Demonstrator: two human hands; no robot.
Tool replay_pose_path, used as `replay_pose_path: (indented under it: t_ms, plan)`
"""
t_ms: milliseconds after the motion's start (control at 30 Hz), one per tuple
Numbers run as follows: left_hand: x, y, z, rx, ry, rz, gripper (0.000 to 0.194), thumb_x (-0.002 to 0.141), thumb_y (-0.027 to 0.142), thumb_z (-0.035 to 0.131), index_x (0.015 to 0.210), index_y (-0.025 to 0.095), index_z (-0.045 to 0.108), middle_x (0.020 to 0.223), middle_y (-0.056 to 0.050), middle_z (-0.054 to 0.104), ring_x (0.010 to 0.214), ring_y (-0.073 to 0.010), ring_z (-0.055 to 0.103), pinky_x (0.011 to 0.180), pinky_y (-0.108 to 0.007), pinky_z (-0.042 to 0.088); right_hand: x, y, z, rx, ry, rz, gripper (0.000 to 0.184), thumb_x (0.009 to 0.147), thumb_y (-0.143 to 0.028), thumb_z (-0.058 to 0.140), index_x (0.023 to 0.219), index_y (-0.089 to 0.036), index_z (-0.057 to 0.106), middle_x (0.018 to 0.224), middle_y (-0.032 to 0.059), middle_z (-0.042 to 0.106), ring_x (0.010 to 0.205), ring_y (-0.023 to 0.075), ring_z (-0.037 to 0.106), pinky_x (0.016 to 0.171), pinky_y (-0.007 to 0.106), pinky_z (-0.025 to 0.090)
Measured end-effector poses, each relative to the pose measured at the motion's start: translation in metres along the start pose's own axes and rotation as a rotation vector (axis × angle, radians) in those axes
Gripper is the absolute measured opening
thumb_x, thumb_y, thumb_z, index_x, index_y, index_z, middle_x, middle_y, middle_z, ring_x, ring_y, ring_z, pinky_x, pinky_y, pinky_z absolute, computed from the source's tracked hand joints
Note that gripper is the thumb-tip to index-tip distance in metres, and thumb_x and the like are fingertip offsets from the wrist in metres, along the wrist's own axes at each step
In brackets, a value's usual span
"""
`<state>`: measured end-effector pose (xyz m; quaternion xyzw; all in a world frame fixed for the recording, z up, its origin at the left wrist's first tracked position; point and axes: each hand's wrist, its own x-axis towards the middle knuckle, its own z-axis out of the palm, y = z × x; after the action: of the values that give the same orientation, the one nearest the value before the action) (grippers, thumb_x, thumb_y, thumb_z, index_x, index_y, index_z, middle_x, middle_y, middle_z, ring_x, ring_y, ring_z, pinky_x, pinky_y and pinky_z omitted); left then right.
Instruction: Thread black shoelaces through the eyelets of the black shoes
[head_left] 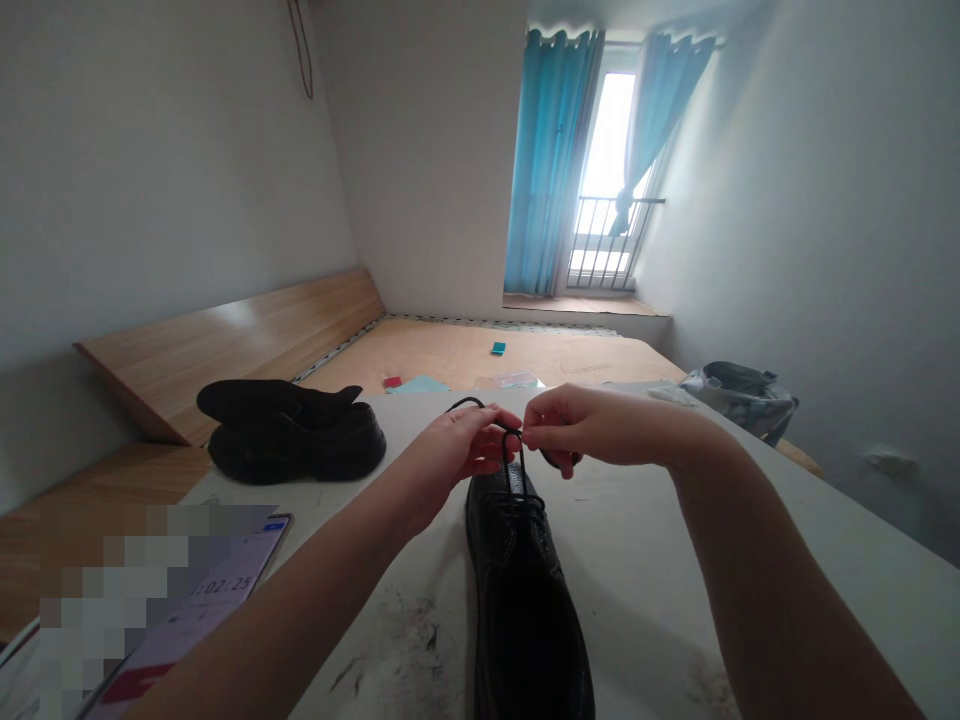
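Observation:
A black leather lace-up shoe (517,580) stands upright on the white table, its toe pointing away from me and its opening facing me. Two strands of black shoelace (514,468) rise taut from its eyelets. Above the toe, my left hand (480,435) pinches the lace, and a loose length loops out behind its fingers. Close beside it on the right, my right hand (562,425) is also closed on the lace, with fingertips almost meeting the left ones. Part of the lace is hidden behind the fingers.
Another pair of black shoes (296,440) lies stacked at the table's left. A phone (217,600) showing a timer is at the near left. Beyond the white table (637,600) is a bed (450,350) with small items. A bag (739,395) stands at the right.

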<state>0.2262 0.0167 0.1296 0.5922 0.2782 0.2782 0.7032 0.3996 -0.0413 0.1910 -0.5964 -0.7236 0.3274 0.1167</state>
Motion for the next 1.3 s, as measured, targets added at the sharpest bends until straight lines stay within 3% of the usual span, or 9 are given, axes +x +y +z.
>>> replay_pose_path:
  t_ms: [167, 367, 567, 767, 833, 933, 1000, 1100, 1300]
  plan:
    - [-0.007, 0.014, -0.005, 0.086, -0.067, -0.007, 0.026, 0.087, 0.035, 0.05, 0.081, 0.014, 0.065, 0.078, -0.004, 0.065, 0.08, -0.0161, 0.06, 0.071, -0.026, 0.04, 0.002, 0.003, -0.003, 0.135, -0.153, -0.052, 0.024, 0.086, -0.038, 0.055, 0.088, -0.016, 0.063, 0.089, 0.0068, 0.072, 0.079, 0.016, 0.065, 0.068, 0.027, 0.047]
    - [-0.016, 0.025, -0.008, 0.371, -0.112, 0.077, 0.028, 0.083, 0.037, 0.051, 0.083, 0.015, 0.069, 0.084, -0.004, 0.067, 0.083, -0.018, 0.058, 0.074, -0.028, 0.042, 0.012, 0.009, 0.0, 0.192, -0.273, -0.104, 0.019, 0.085, -0.032, 0.056, 0.082, -0.015, 0.064, 0.078, 0.0045, 0.071, 0.072, 0.0134, 0.065, 0.061, 0.023, 0.043]
    - [-0.021, 0.027, -0.003, 0.752, -0.051, 0.278, 0.031, 0.085, 0.037, 0.048, 0.077, 0.016, 0.07, 0.079, -0.004, 0.065, 0.083, -0.0206, 0.057, 0.076, -0.03, 0.044, 0.018, 0.013, 0.009, 0.056, -0.127, -0.094, 0.027, 0.082, -0.04, 0.057, 0.071, -0.016, 0.059, 0.059, -0.0008, 0.06, 0.053, 0.0098, 0.053, 0.049, 0.021, 0.036]
    - [-0.031, 0.036, 0.003, 1.008, -0.036, 0.396, 0.032, 0.089, 0.034, 0.046, 0.074, 0.017, 0.069, 0.082, -0.005, 0.064, 0.083, -0.0208, 0.058, 0.08, -0.031, 0.044, 0.02, 0.007, 0.016, -0.038, -0.094, -0.109, 0.026, 0.083, -0.039, 0.052, 0.073, -0.016, 0.058, 0.06, -0.0015, 0.054, 0.056, 0.0118, 0.054, 0.051, 0.023, 0.04]
    - [-0.034, 0.039, 0.003, 1.046, -0.074, 0.396, 0.034, 0.091, 0.033, 0.044, 0.075, 0.017, 0.069, 0.085, -0.005, 0.064, 0.082, -0.0201, 0.058, 0.08, -0.031, 0.044, 0.019, 0.004, 0.015, -0.076, -0.118, -0.1, 0.026, 0.085, -0.035, 0.047, 0.072, -0.016, 0.058, 0.058, -0.002, 0.052, 0.054, 0.0115, 0.051, 0.05, 0.024, 0.039]
    - [-0.039, 0.042, 0.001, 1.058, -0.143, 0.382, 0.036, 0.094, 0.034, 0.04, 0.081, 0.019, 0.07, 0.089, -0.003, 0.064, 0.084, -0.0188, 0.059, 0.081, -0.029, 0.043, 0.017, 0.005, 0.01, -0.066, -0.181, -0.217, 0.021, 0.086, -0.028, 0.046, 0.075, -0.016, 0.059, 0.064, -0.0015, 0.053, 0.06, 0.0112, 0.05, 0.055, 0.024, 0.04]
    - [-0.042, 0.044, 0.0, 1.052, -0.167, 0.39, 0.034, 0.095, 0.035, 0.04, 0.088, 0.022, 0.07, 0.095, -0.002, 0.064, 0.089, -0.0185, 0.059, 0.083, -0.029, 0.042, 0.016, 0.009, 0.005, 0.018, -0.226, -0.31, 0.014, 0.086, -0.027, 0.051, 0.082, -0.015, 0.059, 0.074, -0.0004, 0.056, 0.069, 0.0114, 0.052, 0.061, 0.024, 0.041]
    - [-0.046, 0.046, 0.001, 1.041, -0.197, 0.442, 0.031, 0.095, 0.035, 0.041, 0.095, 0.025, 0.071, 0.106, -0.001, 0.064, 0.098, -0.0186, 0.057, 0.088, -0.028, 0.041, 0.015, 0.016, -0.002, 0.157, -0.273, -0.339, 0.018, 0.087, -0.031, 0.055, 0.091, -0.015, 0.062, 0.079, 0.0007, 0.059, 0.07, 0.0108, 0.052, 0.061, 0.023, 0.041]
    - [-0.048, 0.047, 0.001, 1.119, -0.165, 0.455, 0.033, 0.096, 0.038, 0.04, 0.09, 0.028, 0.07, 0.104, 0.001, 0.063, 0.099, -0.018, 0.055, 0.088, -0.028, 0.039, 0.01, 0.017, -0.008, 0.221, -0.203, -0.322, 0.03, 0.091, -0.035, 0.049, 0.083, -0.013, 0.068, 0.067, 0.0011, 0.061, 0.062, 0.01, 0.052, 0.057, 0.023, 0.04]
